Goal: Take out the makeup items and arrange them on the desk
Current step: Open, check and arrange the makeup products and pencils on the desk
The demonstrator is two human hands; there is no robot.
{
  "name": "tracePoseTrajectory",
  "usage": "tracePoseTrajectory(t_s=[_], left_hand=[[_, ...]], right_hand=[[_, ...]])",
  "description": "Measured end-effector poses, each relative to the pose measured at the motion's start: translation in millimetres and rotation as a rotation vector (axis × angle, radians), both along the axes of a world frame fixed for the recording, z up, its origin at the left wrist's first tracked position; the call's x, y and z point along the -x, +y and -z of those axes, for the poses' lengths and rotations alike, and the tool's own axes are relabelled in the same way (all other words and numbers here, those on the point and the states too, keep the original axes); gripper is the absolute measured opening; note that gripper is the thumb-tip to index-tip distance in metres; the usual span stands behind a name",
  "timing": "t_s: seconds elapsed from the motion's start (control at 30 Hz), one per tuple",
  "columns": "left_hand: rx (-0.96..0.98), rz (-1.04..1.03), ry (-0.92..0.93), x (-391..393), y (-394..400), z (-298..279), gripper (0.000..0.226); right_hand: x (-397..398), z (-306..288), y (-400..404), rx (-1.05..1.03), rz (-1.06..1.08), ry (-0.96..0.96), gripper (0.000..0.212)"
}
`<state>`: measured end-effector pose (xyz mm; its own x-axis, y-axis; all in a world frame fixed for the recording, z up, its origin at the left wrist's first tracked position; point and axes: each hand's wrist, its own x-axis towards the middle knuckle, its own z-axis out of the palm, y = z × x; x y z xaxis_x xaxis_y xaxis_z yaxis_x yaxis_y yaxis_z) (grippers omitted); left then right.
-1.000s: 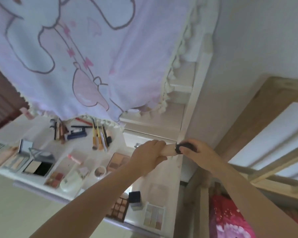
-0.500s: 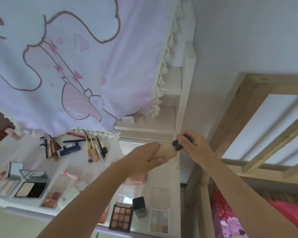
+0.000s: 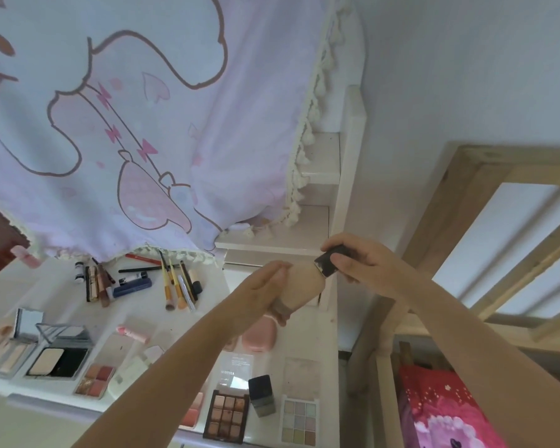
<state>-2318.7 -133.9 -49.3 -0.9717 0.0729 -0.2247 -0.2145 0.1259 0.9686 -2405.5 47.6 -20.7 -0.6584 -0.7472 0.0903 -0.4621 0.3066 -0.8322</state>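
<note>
At centre frame, above the worktop [image 3: 307,328], the left hand [image 3: 265,294] wraps the beige foundation bottle [image 3: 303,286] while the right hand [image 3: 353,263] pinches its dark cap [image 3: 327,265]. A loosened cap could spill foundation onto the palettes [image 3: 227,415] below.

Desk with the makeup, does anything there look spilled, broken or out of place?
Nothing looks spilled or broken. Palettes, brushes and compacts lie in loose groups on the desk. Only the beige bottle is off it: left hand grips its body, right hand pinches its dark cap.
</note>
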Motion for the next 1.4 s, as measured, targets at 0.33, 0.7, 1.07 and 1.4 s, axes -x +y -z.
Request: tracePoseTrajectory(t_s=[0.33,0.7,1.07,1.4], left_hand=[[1.112,-0.149,0.442,8.5,3.8,0.7,0.046],[1.099,-0.132,0.248,22.4,-6.3,-11.3,0.05],[1.158,-0.132,0.253,30.6,-7.4,-18.2,0.049],[1.181,-0.101,0.231,30.8,-6.4,-21.8,0.05]], right_hand=[[6.1,-1.0,-25.3,-0.056,0.23,-0.225,0.03],[25.5,-9.2,-24.3,0.008,0.02,-0.01,0.041],[33.5,-10.3,-28.2,-0.108,0.032,0.016,0.019],[39.3,-5.9,-27.0,-0.118,0.047,0.044,0.013]])
